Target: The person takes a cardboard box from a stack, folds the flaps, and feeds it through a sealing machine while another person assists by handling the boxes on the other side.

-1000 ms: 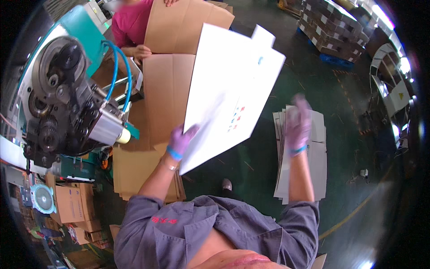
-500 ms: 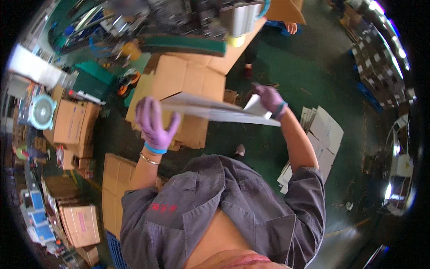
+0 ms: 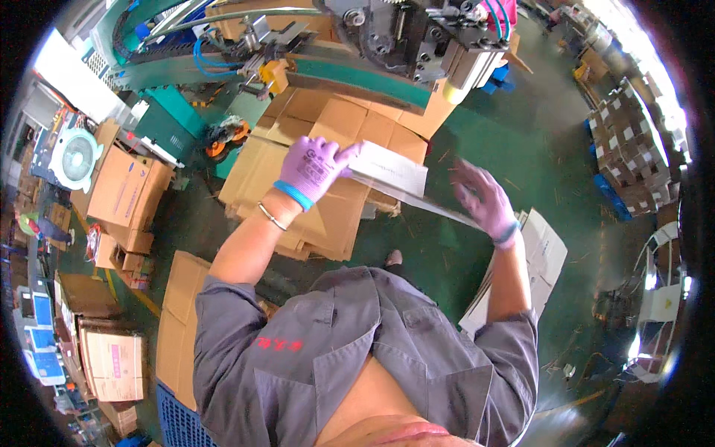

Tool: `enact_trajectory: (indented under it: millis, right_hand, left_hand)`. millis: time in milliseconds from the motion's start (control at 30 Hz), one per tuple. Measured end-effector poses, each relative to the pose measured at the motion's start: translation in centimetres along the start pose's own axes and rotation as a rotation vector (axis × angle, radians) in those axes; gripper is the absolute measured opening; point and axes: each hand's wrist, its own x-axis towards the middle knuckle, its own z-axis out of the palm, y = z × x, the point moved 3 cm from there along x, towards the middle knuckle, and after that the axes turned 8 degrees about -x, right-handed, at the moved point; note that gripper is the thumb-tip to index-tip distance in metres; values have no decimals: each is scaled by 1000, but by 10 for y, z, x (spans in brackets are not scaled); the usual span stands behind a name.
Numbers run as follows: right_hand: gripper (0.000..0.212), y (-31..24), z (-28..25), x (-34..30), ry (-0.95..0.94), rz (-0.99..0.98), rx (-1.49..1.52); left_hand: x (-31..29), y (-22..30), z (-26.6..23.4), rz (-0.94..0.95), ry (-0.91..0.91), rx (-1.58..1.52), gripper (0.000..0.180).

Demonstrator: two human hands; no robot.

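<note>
The left hand pinches the near end of a flattened white carton; the right hand, fingers spread, appears to support its far edge. More flat cartons lie stacked on the green floor below.

The scene was evenly and fairly brightly lit, with daylight pouring in from the upper right, where the picture's rim burned out to white over the stacked boxes. A second blown-out patch sat at the upper left edge. Glare glinted off the green floor near the machine. Shadows were soft and short. The right hand was smeared by motion blur, while the left hand stayed sharper. Fisheye distortion bent straight edges strongly toward the rim, and a black vignette ringed the round picture.
</note>
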Motion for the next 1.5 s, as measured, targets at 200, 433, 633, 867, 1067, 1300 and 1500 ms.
enact_trajectory:
  millis: [200,433,633,867,1067,1300,1500]
  right_hand:
    - [37,55,-64,-24,86,96,-362]
    - [36,94,-92,43,354,9,381]
    - [64,213,-91,100,554,557,1325]
    - [44,180,-98,166,391,409,1160]
    - [36,187,-99,145,530,184,704]
    - [41,142,-108,125,450,347,787]
    - [41,191,-58,121,505,400,1222]
  left_hand:
    - [88,-18,-13,-14,115,-56,54]
    - [136,-59,-5,-49,239,-201,49]
    - [133,-82,23,-159,174,-184,52]
    - [105,-123,43,-357,73,-379,44]
    - [117,-133,44,-319,87,-386,42]
    - [118,-134,59,-231,112,-358,40]
    - [114,-145,62,-149,108,-237,39]
